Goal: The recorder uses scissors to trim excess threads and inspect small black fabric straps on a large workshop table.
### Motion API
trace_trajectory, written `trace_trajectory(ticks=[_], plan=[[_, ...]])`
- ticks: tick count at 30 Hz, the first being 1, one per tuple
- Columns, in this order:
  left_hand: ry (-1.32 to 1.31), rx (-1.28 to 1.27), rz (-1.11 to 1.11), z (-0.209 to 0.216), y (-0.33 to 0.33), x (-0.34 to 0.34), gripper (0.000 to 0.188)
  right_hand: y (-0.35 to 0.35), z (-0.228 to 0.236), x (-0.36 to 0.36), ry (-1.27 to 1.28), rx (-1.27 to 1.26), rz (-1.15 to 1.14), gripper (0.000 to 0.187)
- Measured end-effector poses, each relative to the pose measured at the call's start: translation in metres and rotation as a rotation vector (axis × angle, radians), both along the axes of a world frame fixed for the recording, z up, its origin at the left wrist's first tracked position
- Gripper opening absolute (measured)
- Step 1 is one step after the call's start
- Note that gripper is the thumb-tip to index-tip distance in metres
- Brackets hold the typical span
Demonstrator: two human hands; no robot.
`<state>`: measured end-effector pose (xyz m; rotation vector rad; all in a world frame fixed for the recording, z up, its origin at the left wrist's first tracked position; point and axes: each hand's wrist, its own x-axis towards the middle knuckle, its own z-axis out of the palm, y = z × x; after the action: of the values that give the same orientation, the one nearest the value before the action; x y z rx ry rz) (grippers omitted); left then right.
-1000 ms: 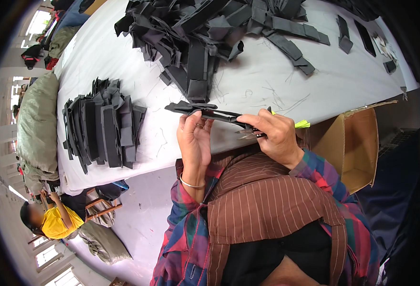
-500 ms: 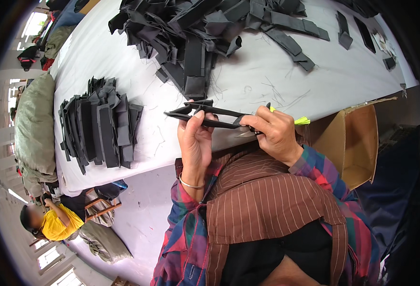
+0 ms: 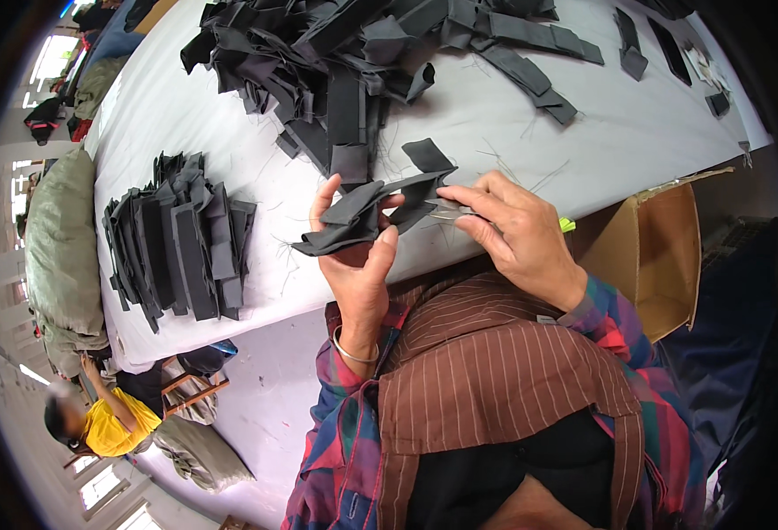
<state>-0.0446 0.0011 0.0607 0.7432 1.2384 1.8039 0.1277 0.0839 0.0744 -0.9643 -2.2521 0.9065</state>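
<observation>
My left hand [image 3: 360, 274] is closed on a dark grey fabric strip [image 3: 354, 208], its thumb below and fingers behind. The strip is folded and bent, one end sticking up to the right over the table edge. My right hand [image 3: 521, 234] grips small metal thread snips [image 3: 446, 209], whose silver blades point left beside the strip's right part. Fingers hide the rest of the snips. A neat row of similar strips [image 3: 181, 238] stands on the table to the left. Beyond my hands lies a loose heap of strips [image 3: 309, 62].
The white-covered table [image 3: 495, 124] carries thread ends, separate strips and a dark flat phone-like object [image 3: 669, 51] at far right. An open cardboard box [image 3: 663, 256] stands by the table's right edge. A bright yellow-green piece [image 3: 566, 225] shows behind my right wrist. A person in yellow [image 3: 124, 422] sits at lower left.
The strip, earlier stretched between both hands as a long loop, is now bunched in my left hand with one end up. My right hand has turned, and the silver blades now show.
</observation>
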Motion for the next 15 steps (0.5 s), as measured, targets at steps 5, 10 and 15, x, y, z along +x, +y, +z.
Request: trace_trajectory(ticks=[5,10,15], plan=[[0.146,-0.009,-0.022,-0.002,-0.001,0.003,0.078,-0.002,-0.007,-0.008,0.024,0.135,0.006,0.023],[0.19,-0.021,-0.021,-0.001,0.001,0.009,0.079,-0.002,-0.011,-0.018,-0.025,0.15,-0.018,0.019],[0.211,-0.041,-0.041,-0.003,0.001,0.01,0.08,0.0,-0.019,-0.029,-0.042,0.183,-0.008,0.01]])
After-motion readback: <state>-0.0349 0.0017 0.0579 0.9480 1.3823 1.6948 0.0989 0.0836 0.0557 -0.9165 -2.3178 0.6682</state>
